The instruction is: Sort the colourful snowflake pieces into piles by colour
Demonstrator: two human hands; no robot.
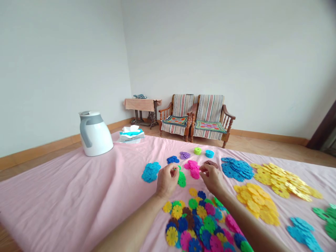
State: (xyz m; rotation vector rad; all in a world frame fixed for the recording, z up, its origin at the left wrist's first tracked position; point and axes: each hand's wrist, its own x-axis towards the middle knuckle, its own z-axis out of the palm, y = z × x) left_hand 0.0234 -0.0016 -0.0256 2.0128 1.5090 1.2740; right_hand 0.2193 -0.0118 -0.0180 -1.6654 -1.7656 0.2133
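My left hand [168, 180] is closed in a pinch beside a small pile of green notched plastic discs [181, 179]. A bit of green shows at its fingertips, but I cannot tell whether it is gripped. My right hand [214, 178] has its fingers curled together between pink discs [193, 169] and brown discs [211, 163], partly covering the brown ones. Whatever it holds, if anything, is hidden. Below both hands spreads a mixed heap of coloured discs [209, 224], partly behind my right forearm.
Sorted discs surround the hands: light blue [151, 172], dark blue [173, 159], purple [185, 155], blue [237, 169] and yellow [258, 203]. A white jug [97, 138] and a tissue box [132, 134] stand on the pink cloth [78, 196]. Two chairs [210, 120] are beyond.
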